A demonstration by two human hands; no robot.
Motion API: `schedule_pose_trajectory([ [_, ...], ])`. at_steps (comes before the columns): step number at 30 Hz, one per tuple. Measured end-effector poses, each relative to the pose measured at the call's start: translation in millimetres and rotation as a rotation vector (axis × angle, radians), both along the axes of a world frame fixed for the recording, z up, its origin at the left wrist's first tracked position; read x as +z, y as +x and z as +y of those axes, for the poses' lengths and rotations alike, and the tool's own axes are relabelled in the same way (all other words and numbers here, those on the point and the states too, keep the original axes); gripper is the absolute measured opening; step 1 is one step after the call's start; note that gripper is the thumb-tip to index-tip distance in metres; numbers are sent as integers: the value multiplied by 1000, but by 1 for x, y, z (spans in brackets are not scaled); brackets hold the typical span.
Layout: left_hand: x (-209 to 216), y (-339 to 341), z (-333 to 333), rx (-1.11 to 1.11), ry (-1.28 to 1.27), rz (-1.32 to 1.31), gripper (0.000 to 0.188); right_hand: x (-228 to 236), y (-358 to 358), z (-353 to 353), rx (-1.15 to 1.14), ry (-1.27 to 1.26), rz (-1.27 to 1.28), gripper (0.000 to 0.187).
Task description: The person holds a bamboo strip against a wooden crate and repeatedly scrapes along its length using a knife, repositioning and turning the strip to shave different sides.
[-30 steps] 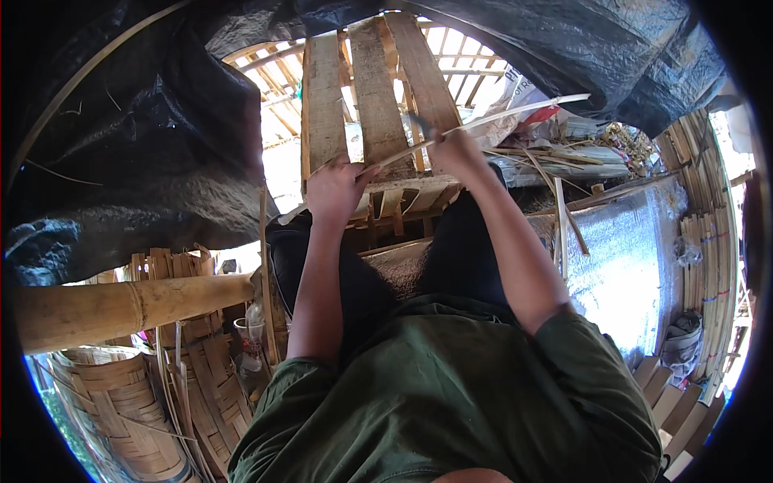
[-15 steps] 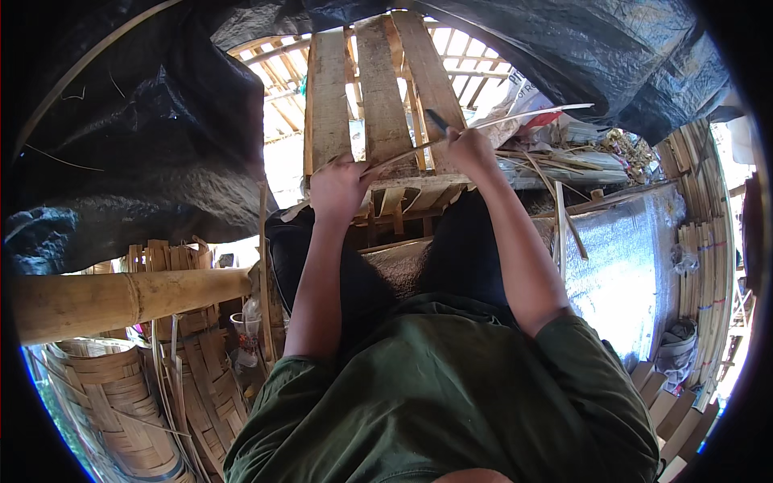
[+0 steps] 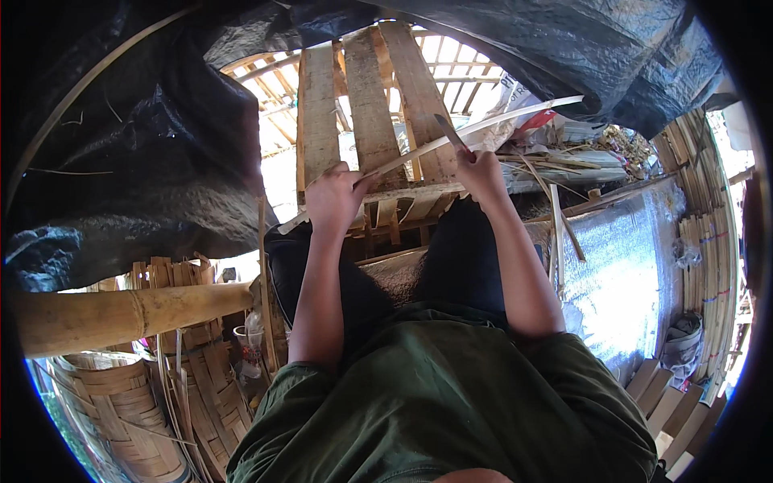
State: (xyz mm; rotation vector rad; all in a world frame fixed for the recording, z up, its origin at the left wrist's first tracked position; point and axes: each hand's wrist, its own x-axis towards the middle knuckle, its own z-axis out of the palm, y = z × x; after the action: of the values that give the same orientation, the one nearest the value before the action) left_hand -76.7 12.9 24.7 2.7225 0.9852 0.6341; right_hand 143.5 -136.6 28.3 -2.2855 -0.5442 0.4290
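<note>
My left hand [image 3: 333, 201] is closed around a long, thin bamboo strip [image 3: 499, 119]. The strip slants up to the right, its pale far end beneath the dark sheeting, and a short tail sticks out at the lower left of the hand. In my right hand [image 3: 483, 177] is the handle of a knife [image 3: 452, 133]; its dark blade points up and to the left, close to the strip. Whether the blade touches the strip I cannot tell. Both hands are above my knees, in front of a bench of wooden planks [image 3: 370, 105].
Dark plastic sheeting [image 3: 137, 153] hangs left and overhead. A thick bamboo pole [image 3: 137, 312] juts in at the left above woven bamboo baskets [image 3: 113, 402]. Loose strips [image 3: 555, 165] lie at the right beside a shiny silvery sheet [image 3: 620, 258]. Bundled slats [image 3: 708, 258] stand further right.
My right hand with the knife has come down and slightly right, off the strip, and the blade now shows more fully. The left hand has shifted slightly down and left; the strip's tail now shows.
</note>
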Motion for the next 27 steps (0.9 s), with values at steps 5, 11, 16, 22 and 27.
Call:
schedule_pose_trajectory([
  [5,11,35,-8,-17,48,16,33,-7,9,-9,-64,72,115,50],
  [11,20,64,-19,-121,0,43,34,-17,46,-1,-313,297,182,40],
  [16,18,64,-22,-182,-29,40,23,-28,64,6,-336,326,350,38],
  [22,39,35,-16,-199,-114,139,22,-48,71,9,-334,344,294,28],
  [27,61,11,-12,-149,-157,304,24,-49,69,20,-305,263,222,21],
])
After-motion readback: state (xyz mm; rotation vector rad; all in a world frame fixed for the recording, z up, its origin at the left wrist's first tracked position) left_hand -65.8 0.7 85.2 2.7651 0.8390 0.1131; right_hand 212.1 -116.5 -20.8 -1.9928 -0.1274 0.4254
